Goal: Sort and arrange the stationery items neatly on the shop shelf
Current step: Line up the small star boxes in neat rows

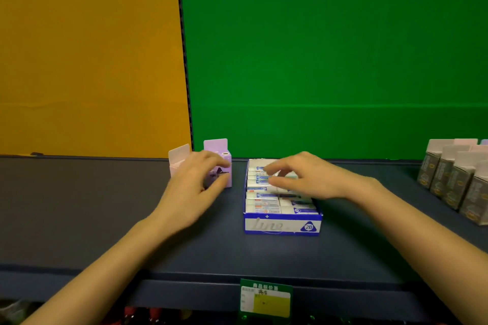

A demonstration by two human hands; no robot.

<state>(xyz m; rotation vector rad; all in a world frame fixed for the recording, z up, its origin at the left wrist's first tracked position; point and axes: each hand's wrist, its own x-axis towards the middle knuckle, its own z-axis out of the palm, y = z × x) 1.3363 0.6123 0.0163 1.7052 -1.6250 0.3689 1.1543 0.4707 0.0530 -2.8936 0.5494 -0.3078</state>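
Observation:
A blue and white display box (282,224) marked 2B stands on the dark shelf (206,250), filled with several white erasers (261,206) in rows. My right hand (303,177) hovers over the back rows, thumb and fingers pinching one eraser. To the left stands a small purple box (224,163) with a hang tab, and my left hand (195,182) curls round its front. A pale pink box (178,159) stands just behind my left hand, partly hidden.
Several grey and white cartons (454,179) stand in rows at the shelf's right end. A green price label (265,298) with a yellow patch hangs on the shelf's front edge. An orange panel (87,55) and a green panel (335,55) form the back wall.

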